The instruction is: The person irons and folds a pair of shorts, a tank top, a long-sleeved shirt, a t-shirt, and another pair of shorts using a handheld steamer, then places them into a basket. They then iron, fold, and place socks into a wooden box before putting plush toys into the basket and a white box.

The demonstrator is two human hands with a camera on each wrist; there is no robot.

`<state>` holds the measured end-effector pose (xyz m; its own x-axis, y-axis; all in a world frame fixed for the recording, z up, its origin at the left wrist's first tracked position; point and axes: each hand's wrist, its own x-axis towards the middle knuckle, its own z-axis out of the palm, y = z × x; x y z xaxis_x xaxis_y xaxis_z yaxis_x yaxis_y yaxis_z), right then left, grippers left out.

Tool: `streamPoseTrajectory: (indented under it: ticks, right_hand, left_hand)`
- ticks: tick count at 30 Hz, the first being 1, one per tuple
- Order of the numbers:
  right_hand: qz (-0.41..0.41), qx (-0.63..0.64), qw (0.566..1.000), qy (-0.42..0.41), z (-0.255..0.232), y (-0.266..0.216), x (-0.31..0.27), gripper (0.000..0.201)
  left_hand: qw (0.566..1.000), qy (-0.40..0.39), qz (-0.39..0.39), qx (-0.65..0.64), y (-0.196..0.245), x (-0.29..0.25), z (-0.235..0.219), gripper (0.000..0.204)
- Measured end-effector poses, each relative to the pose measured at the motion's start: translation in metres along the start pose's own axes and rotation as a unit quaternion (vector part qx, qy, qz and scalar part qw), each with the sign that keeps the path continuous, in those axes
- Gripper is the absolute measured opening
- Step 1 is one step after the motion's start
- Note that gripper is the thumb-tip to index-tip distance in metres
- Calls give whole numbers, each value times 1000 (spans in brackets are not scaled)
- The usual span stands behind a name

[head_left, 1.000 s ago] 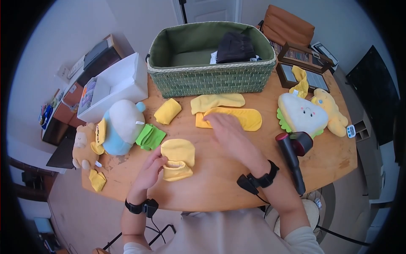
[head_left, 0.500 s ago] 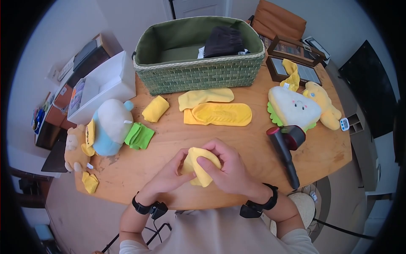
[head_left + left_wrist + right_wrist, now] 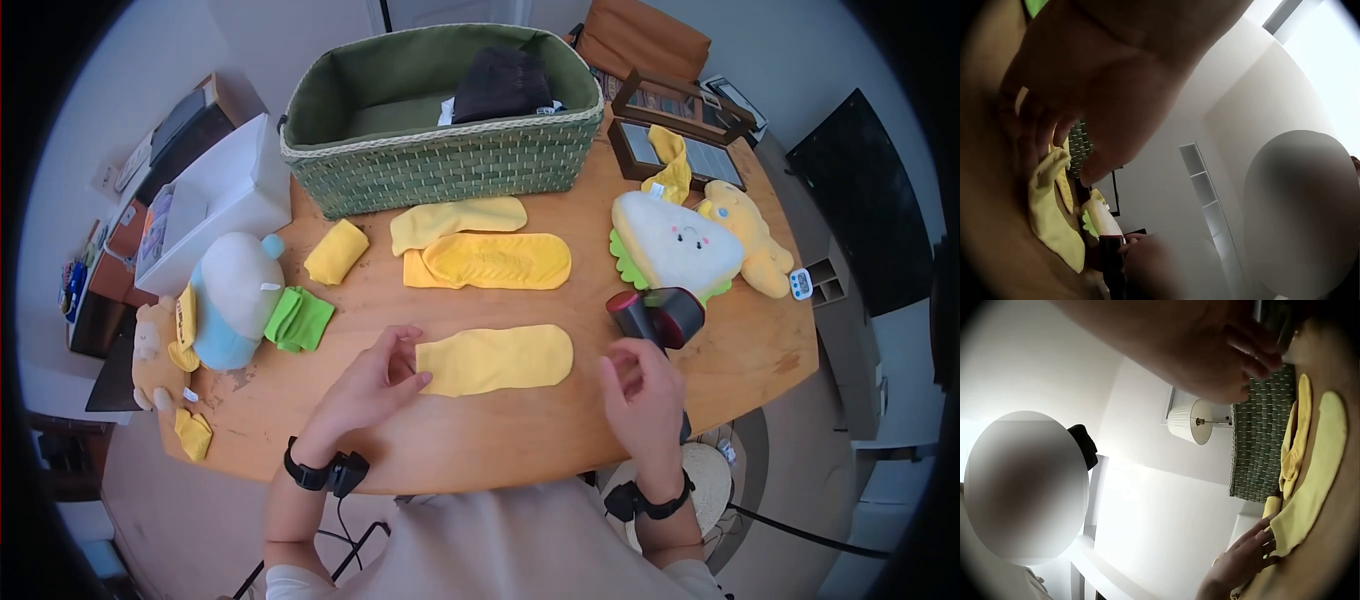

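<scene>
A pale yellow sock point(image 3: 495, 358) lies flat across the table, its cuff to the left and its toe to the right. My left hand point(image 3: 375, 380) is at the cuff, with thumb and fingers spread and fingertips touching its edge. In the right wrist view the left hand's fingers point(image 3: 1257, 544) reach the cuff. My right hand point(image 3: 645, 400) is apart from the sock, to the right of its toe, fingers loosely curled and holding nothing. It overlaps the handle of a black and magenta hair dryer point(image 3: 675, 318). Behind lie a bright yellow sock point(image 3: 500, 262) and another pale yellow one point(image 3: 460, 220).
A green woven basket point(image 3: 440, 172) with dark cloth inside stands at the back. On the left are a white box point(image 3: 262, 180), a rolled yellow sock point(image 3: 337, 250), green cloth point(image 3: 300, 320) and plush toys point(image 3: 235, 310). A sandwich plush point(image 3: 675, 245) sits at right.
The pale yellow sock, folded in both hands half a second ago, now lies unfolded on the table. My right hand has let go and moved right; the left has shifted left to the cuff.
</scene>
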<state>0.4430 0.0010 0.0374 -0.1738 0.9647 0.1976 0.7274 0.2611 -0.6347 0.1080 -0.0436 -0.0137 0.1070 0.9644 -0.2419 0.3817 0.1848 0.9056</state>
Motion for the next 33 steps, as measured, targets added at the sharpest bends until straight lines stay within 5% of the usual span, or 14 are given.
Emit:
streamPoseTrajectory:
  ticks: [4,7,11,13,19,20,22,25,28,30,33]
  right_hand:
    - [83,-99,986,107,-26,19,-18,32]
    - [1,-237,964,120,-29,53,-25,41]
    - [8,-260,963,74,-18,75,-40,49]
    - [61,-206,976,40,-11,85,-45,51]
    - [-8,-207,976,60,-10,106,-49,47]
    - [34,-113,992,50,-15,103,-51,45]
    - [106,58,993,4,-31,98,-57,44]
    - [107,131,979,-115,-51,82,-48,47]
    - [64,117,970,-204,-53,67,-21,46]
    - [46,113,955,-269,-48,57,-1,42]
    - [132,122,912,-368,-38,55,16,36]
  left_hand:
    - [999,3,-32,16,11,7,-2,45]
    - [998,33,-45,17,6,13,-4,34]
    - [997,49,-59,1,-1,15,-7,25]
    - [997,48,-60,-2,2,12,-7,24]
    - [993,6,-33,-112,-5,8,-21,23]
    - [993,3,-37,-116,-5,7,-25,24]
    - [991,0,-47,-128,-11,2,-28,24]
    - [989,-12,-46,-138,-14,-5,-33,24]
    - [994,14,-42,-97,-4,-7,-32,21]
    - [993,56,-50,87,0,-8,-33,21]
    - [999,6,-45,25,3,-11,-40,23]
